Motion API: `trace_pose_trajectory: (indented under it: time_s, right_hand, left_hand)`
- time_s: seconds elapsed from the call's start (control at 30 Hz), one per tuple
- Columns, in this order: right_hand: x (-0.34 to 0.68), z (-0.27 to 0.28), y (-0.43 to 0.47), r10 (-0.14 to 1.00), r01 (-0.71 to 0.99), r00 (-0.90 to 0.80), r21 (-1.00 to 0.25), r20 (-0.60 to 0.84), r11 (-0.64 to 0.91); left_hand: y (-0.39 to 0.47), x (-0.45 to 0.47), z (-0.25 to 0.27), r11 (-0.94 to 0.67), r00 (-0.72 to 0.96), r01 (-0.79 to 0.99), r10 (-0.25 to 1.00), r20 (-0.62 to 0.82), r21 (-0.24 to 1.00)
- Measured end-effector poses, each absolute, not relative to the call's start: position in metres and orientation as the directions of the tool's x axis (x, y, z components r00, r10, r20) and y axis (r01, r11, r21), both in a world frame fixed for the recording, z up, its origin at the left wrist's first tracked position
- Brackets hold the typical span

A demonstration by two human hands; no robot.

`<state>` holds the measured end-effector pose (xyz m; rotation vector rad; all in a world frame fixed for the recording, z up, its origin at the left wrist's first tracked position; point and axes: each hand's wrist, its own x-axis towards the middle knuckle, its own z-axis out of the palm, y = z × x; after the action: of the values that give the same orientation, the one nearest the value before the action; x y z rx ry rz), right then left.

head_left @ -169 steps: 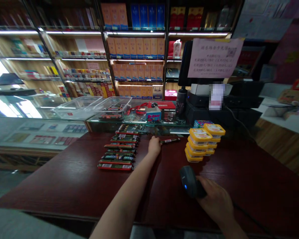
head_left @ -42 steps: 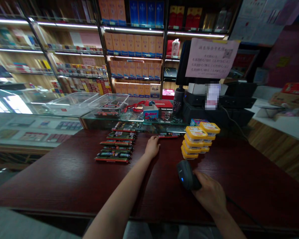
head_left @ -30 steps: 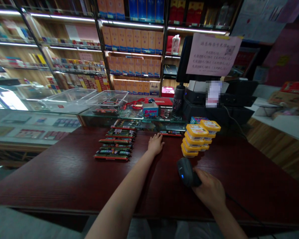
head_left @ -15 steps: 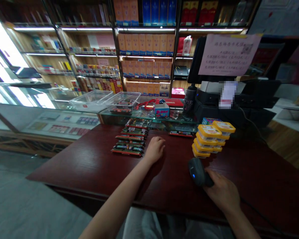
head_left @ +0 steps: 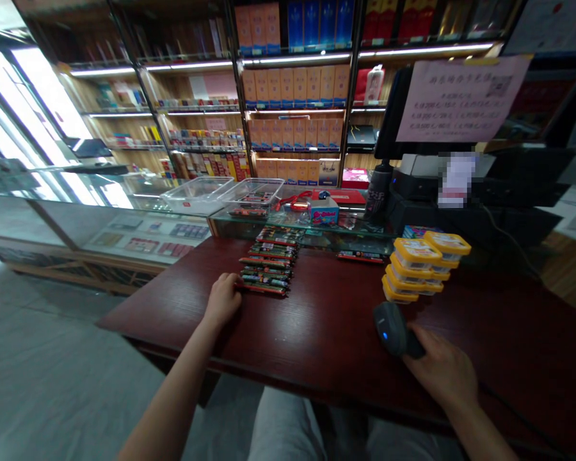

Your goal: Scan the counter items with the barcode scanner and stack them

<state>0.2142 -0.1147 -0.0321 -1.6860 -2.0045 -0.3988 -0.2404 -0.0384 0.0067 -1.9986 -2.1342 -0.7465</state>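
A: Left hand (head_left: 224, 299) pose?
B: Extended forward, back upward, at the left end of the packets (head_left: 269, 261); fingers curled (cannot tell whether gripping).
A: Right hand (head_left: 441, 368)?
B: Fingers wrapped around the scanner (head_left: 391, 330), near the tubs (head_left: 415, 274).

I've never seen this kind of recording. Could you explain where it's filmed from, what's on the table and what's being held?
There is no machine here: a person works bare-handed, and every picture comes from one head-worn camera looking forward and down. The right hand holds a dark handheld device with a blue light, probably a scanner. The left hand is at the left end of a row of slim packets; whether it grips one is hard to tell. Also on the reddish-brown table are a smaller group of packets, lying apart, and stacked tubs with yellow lids.
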Motion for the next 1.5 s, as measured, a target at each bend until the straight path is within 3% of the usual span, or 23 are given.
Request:
trace_pose_trajectory:
  time_s: [0.17, 0.27, 0.4, 0.57, 0.77, 0.9, 1.03, 1.13, 1.37, 1.5]
  right_hand:
    - [0.213, -0.032, -0.115, 0.82, 0.977, -0.113, -0.086, 0.561, 0.194]
    - [0.213, -0.034, -0.114, 0.816, 0.976, -0.125, -0.079, 0.564, 0.204]
    - [0.216, -0.037, -0.112, 0.814, 0.971, -0.149, -0.073, 0.561, 0.228]
    - [0.215, -0.034, -0.112, 0.839, 0.972, -0.151, -0.075, 0.523, 0.221]
    - [0.207, -0.015, -0.115, 0.898, 0.973, -0.075, -0.164, 0.433, 0.16]
    - [0.199, 0.0, -0.121, 0.932, 0.935, -0.013, -0.325, 0.363, 0.14]
    - [0.191, 0.008, -0.128, 0.95, 0.88, 0.018, -0.456, 0.313, 0.134]
    - [0.184, 0.012, -0.132, 0.961, 0.861, 0.031, -0.495, 0.273, 0.113]
    - [0.173, 0.025, -0.133, 0.982, 0.833, 0.061, -0.55, 0.181, 0.05]
    - [0.171, 0.025, -0.13, 0.986, 0.831, 0.068, -0.555, 0.15, 0.027]
  left_hand:
    - [-0.044, -0.232, 0.006, -0.151, -0.004, 0.925, 0.914, 0.406, 0.35]
    - [-0.045, -0.211, 0.004, -0.239, 0.109, 0.911, 0.924, 0.365, 0.335]
    - [-0.046, -0.173, 0.001, -0.254, 0.156, 0.925, 0.932, 0.328, 0.282]
    - [-0.034, -0.123, 0.002, -0.281, 0.195, 0.899, 0.944, 0.267, 0.335]
    - [-0.01, -0.091, -0.002, -0.297, 0.195, 0.87, 0.94, 0.278, 0.393]
    - [-0.012, -0.088, -0.009, -0.316, 0.151, 0.855, 0.91, 0.385, 0.412]
    - [-0.02, -0.088, -0.011, -0.339, 0.183, 0.876, 0.891, 0.415, 0.343]
    - [-0.023, -0.086, -0.01, -0.345, 0.216, 0.889, 0.896, 0.388, 0.302]
    - [-0.026, -0.085, -0.009, -0.321, 0.152, 0.894, 0.875, 0.46, 0.314]
    - [-0.025, -0.085, -0.009, -0.294, 0.139, 0.899, 0.894, 0.426, 0.324]
